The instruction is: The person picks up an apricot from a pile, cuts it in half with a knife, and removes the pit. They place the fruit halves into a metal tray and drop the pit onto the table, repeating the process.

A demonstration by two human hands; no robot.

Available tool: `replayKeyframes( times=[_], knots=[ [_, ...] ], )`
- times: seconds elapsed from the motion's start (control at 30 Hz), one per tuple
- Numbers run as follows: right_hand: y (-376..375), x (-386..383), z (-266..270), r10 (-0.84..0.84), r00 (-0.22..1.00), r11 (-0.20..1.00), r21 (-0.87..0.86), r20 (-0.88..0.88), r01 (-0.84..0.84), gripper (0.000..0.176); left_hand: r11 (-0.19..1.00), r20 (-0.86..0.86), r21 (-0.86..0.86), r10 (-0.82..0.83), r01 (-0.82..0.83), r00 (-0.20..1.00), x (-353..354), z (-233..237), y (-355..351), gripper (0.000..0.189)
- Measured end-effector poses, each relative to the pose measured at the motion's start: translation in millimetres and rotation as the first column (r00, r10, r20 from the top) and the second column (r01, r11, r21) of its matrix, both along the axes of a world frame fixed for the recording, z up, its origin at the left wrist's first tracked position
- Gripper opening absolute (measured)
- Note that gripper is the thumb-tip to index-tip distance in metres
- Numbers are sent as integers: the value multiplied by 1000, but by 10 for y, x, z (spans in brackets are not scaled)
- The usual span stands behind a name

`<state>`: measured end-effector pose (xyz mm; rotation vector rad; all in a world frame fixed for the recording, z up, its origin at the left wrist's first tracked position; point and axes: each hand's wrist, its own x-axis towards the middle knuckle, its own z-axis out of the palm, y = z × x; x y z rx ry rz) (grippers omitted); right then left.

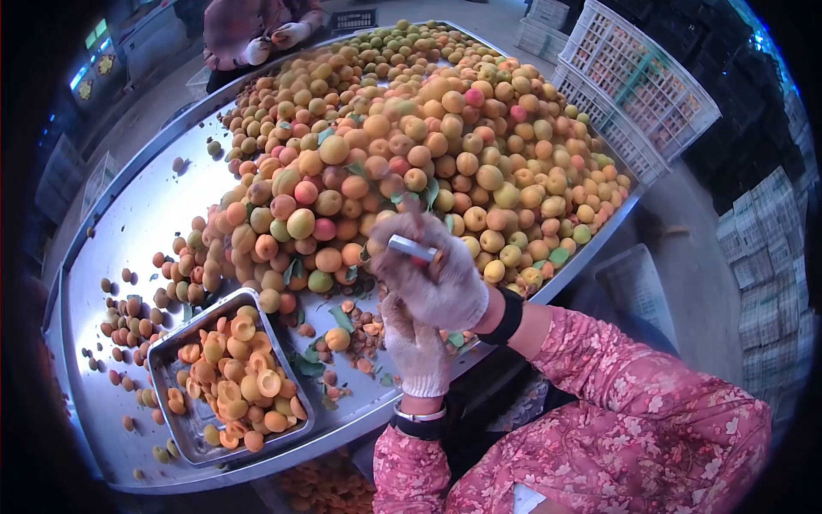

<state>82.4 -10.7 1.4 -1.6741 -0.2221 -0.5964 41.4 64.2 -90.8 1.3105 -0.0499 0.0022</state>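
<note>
My right hand point(432, 278), in a white knit glove, is closed around a small metal-handled tool point(413, 248) at the near edge of a big heap of apricots point(411, 146). My left hand point(417, 349), also gloved, sits just below it with its fingers tucked under the right hand. What those fingers hold is hidden. Both hands hover over the near rim of the steel table point(128, 223), above loose pits, leaves and one whole apricot point(337, 339).
A steel tray point(163, 364) of halved apricots lies left of my hands. Pits point(128, 313) are scattered on the left of the table. Another person's gloved hands point(274, 38) work at the far end. White crates point(634, 86) stand at the right.
</note>
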Motion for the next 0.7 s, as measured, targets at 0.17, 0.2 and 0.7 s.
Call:
replayKeyframes(
  times=[0.17,0.2,0.7],
  knots=[
    [-13,207,-98,-5,981,1000,16,196,2,15,998,7,66,-9,9,1000,-15,178,30,31],
    [-44,202,-58,34,997,943,333,-64,-11,13,999,-6,28,-33,33,999,-15,180,27,31],
    [-239,278,-35,212,939,621,779,-272,86,16,971,-147,-215,-135,102,980,47,186,70,40]
  ],
)
